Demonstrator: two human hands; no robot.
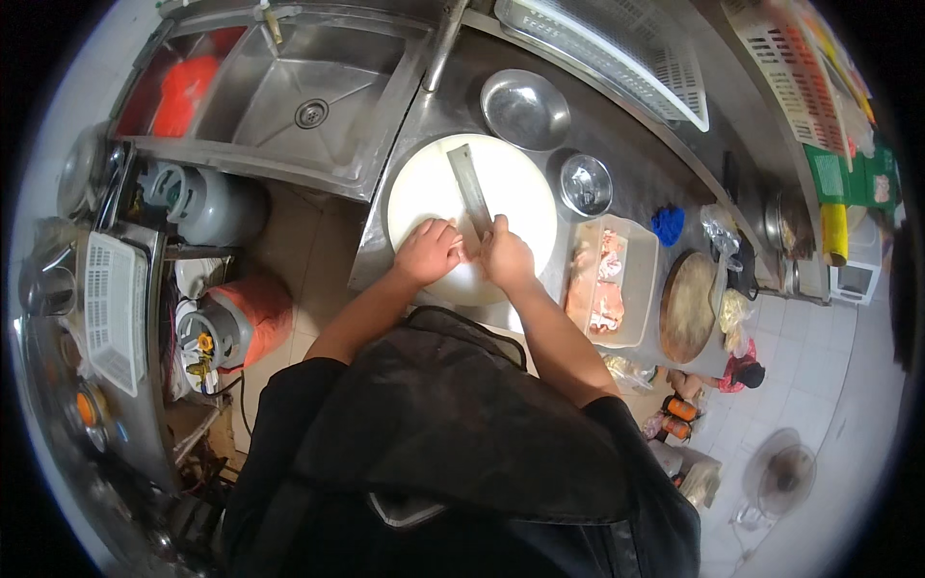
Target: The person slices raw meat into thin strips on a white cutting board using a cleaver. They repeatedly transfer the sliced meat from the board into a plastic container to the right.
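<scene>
A round white cutting board (426, 180) lies on the steel counter before me. My right hand (508, 254) is closed around the handle of a kitchen knife (470, 184), whose broad blade points away from me over the board. Close to its left, my left hand (429, 251) rests on the near left part of the board with its fingers curled. A little pinkish stuff, perhaps meat, shows between the hands; the fingers mostly hide it. To the right of the board, a clear plastic tub (639, 282) holds several pieces of raw meat (607, 307).
Behind the board stand a steel bowl (525, 108) and a smaller bowl (586, 185). A blue cloth (668, 225) and a round wooden board (688, 307) are farther right. The sink (253, 108) is at left, gas cylinders (217, 209) below it. Another person (741, 372) is at far right.
</scene>
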